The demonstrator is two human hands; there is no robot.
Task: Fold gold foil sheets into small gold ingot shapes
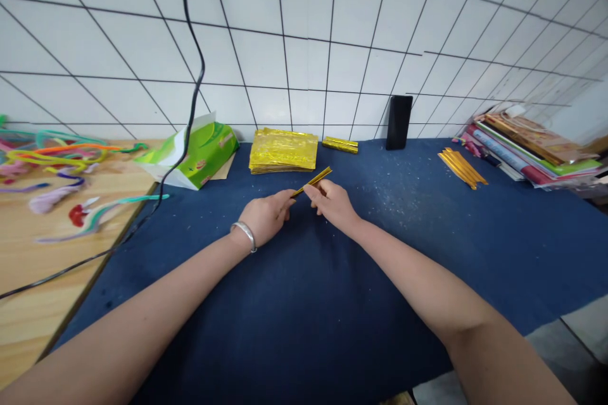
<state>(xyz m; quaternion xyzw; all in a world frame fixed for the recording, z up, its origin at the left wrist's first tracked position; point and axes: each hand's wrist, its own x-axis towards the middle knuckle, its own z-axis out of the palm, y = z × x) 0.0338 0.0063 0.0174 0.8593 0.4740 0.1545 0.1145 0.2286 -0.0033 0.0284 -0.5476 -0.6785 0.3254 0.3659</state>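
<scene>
Between my hands, just above the dark blue cloth [304, 304], is a narrow folded strip of gold foil paper [324, 174]. My left hand [266, 216], with a silver bangle [246, 235] at the wrist, pinches its lower left end. The fingers of my right hand [333, 204] are closed on its middle, and the far end sticks out past them. Behind my hands lies a stack of gold foil paper sheets [284, 150]. Right of the stack rests a small bundle of folded gold strips [340, 145]. More folded gold strips [462, 168] lie farther right.
A green tissue pack [202, 155] and a hanging black cable [194, 101] are at the left. Colourful pipe cleaners [71, 155] cover part of the wooden table [28, 272]. A black phone [399, 122] leans on the tiled wall. Books and papers [527, 145] are piled at right.
</scene>
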